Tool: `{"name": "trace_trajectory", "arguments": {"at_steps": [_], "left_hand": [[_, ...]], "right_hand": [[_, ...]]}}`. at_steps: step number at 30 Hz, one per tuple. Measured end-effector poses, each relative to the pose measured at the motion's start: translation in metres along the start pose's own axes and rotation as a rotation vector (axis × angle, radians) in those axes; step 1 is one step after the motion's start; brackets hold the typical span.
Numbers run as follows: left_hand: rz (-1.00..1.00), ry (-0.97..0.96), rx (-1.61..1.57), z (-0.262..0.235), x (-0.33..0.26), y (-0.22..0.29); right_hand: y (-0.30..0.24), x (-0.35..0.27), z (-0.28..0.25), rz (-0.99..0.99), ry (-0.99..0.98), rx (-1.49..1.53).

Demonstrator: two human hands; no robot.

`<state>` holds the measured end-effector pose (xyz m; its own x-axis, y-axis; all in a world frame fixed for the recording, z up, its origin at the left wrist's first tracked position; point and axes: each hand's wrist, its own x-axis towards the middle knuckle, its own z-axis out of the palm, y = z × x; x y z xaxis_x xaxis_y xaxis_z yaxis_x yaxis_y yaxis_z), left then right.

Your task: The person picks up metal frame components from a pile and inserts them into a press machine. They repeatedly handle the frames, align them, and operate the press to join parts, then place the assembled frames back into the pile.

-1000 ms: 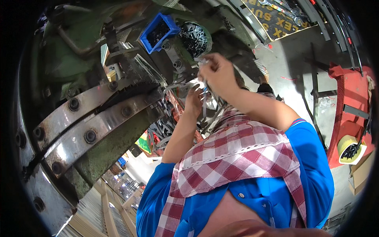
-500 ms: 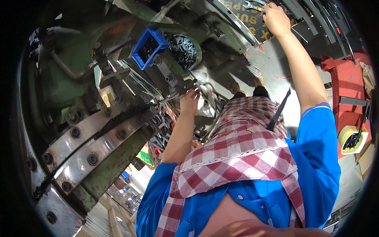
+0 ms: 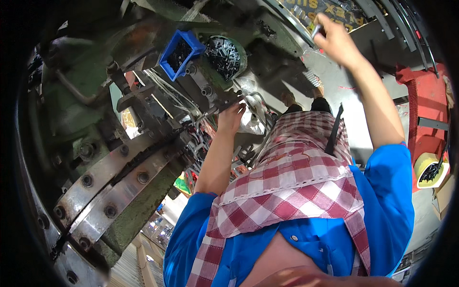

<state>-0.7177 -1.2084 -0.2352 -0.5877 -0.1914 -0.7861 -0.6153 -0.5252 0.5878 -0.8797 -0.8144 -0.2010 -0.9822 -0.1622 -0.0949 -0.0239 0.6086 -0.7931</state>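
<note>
My right hand (image 3: pixel 335 44) is raised at the upper right, its fingers wrapped round a metal wrench (image 3: pixel 316 30); the tool's far end is blurred by motion. My left hand (image 3: pixel 231 117) is at the green machine, its fingers curled against a dark metal bar (image 3: pixel 221 108). Partly hidden are those fingertips. Just beyond the bar stand a blue bin (image 3: pixel 167 68) of small dark parts and a round tub (image 3: pixel 243 56) full of short metal pieces.
Curved steel plates with bolts (image 3: pixel 103 203) fill the lower left. Long dark metal strips (image 3: pixel 404 28) lie at the upper right, near a printed dark sheet (image 3: pixel 330 9). A red-covered surface (image 3: pixel 423 112) and a yellow container (image 3: pixel 425 165) of dark parts stand at the right.
My right hand has drawn back from the printed sheet, downward and closer to my body, bringing the wrench along. My left hand has stayed at the bar.
</note>
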Motion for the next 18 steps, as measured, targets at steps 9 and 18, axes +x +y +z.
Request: {"name": "trace_trajectory", "arguments": {"at_steps": [9,18], "left_hand": [[0.051,-0.045,0.069,0.005,-0.022,0.002],[0.034,-0.040,0.072,0.007,-0.037,0.012]], "right_hand": [[-0.012,-0.132,0.151,0.193,-0.456,0.644],[-0.048,-0.149,0.168,0.285,-0.393,0.738]]}}
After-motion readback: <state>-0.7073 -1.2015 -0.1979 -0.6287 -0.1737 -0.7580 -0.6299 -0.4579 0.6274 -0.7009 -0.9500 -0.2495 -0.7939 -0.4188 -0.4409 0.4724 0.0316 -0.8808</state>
